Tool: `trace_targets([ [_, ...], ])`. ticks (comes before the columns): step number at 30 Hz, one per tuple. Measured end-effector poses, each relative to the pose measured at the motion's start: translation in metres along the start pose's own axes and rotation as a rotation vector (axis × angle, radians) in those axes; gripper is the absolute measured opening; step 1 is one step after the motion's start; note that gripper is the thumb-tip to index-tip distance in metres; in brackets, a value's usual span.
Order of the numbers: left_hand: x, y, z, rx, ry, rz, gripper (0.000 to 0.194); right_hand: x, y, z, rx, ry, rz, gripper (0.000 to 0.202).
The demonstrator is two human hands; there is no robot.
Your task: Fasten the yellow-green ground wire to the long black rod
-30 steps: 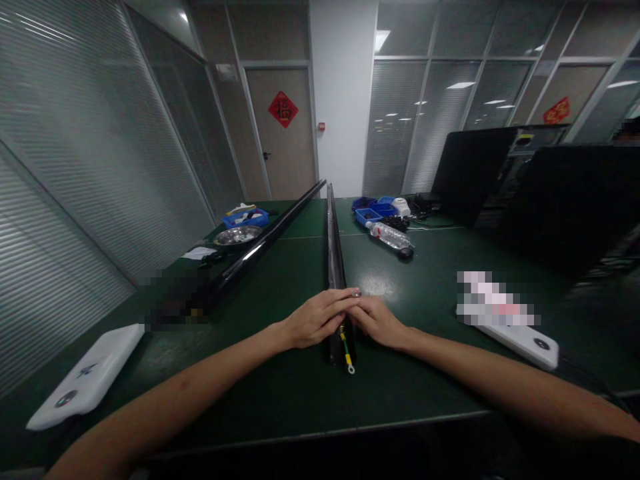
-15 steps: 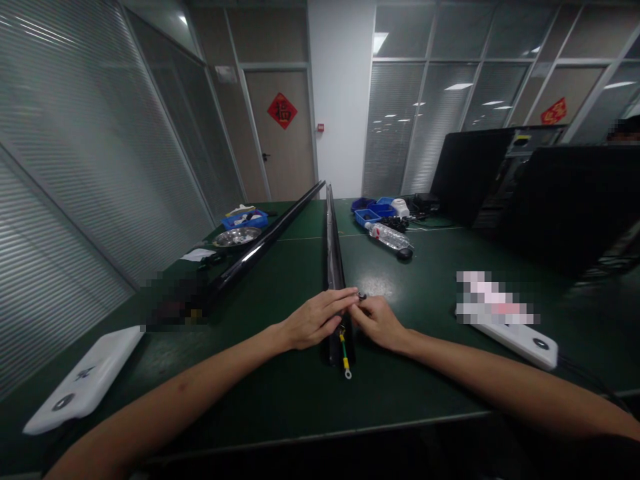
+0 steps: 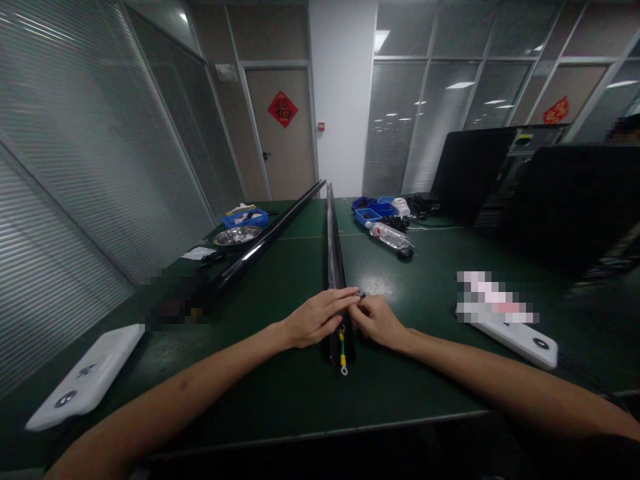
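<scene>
A long black rail (image 3: pixel 333 247) lies lengthwise down the middle of the green table (image 3: pixel 280 387), its near end between my hands. My left hand (image 3: pixel 317 318) rests over the rail's near end, fingers stretched across it. My right hand (image 3: pixel 377 320) meets it from the right, and its fingertips pinch a small dark part (image 3: pixel 361 294) at the rail's edge. A yellow-green wire with a ring terminal (image 3: pixel 343 353) hangs out of the rail's end toward me.
A second black rail (image 3: pixel 260 247) runs diagonally on the left. White flat devices lie at the near left (image 3: pixel 83 380) and right (image 3: pixel 520 340). Blue bins (image 3: pixel 373 210), a water bottle (image 3: pixel 390 235), a metal bowl (image 3: pixel 238 235) and dark monitors (image 3: pixel 560 200) stand farther back.
My hands stay at the rail's end. The right fingertips shifted slightly around the small part, and the wire's ring terminal swung a little to the left.
</scene>
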State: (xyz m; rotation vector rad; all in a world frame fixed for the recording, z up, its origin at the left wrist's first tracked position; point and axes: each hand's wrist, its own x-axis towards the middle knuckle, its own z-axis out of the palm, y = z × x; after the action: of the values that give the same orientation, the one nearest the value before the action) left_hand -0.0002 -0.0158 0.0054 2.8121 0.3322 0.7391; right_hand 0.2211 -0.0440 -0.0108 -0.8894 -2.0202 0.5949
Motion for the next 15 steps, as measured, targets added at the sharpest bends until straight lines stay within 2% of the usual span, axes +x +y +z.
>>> trace_targets([
  [8,-0.004,-0.002,0.002,0.021,0.051,0.0,0.05,0.0,0.005,0.001,0.007,-0.023,-0.007,0.052],
  [10,-0.004,-0.001,0.003,0.028,0.148,-0.002,0.044,0.0,0.005,0.0,0.009,-0.031,-0.013,0.052],
  [12,0.0,0.007,0.0,0.02,0.296,0.02,0.039,0.0,0.005,-0.001,0.01,-0.038,-0.02,0.051],
  [15,0.016,0.043,-0.014,-0.114,0.472,0.061,0.033,0.001,0.004,-0.002,0.033,-0.048,-0.033,0.046],
])
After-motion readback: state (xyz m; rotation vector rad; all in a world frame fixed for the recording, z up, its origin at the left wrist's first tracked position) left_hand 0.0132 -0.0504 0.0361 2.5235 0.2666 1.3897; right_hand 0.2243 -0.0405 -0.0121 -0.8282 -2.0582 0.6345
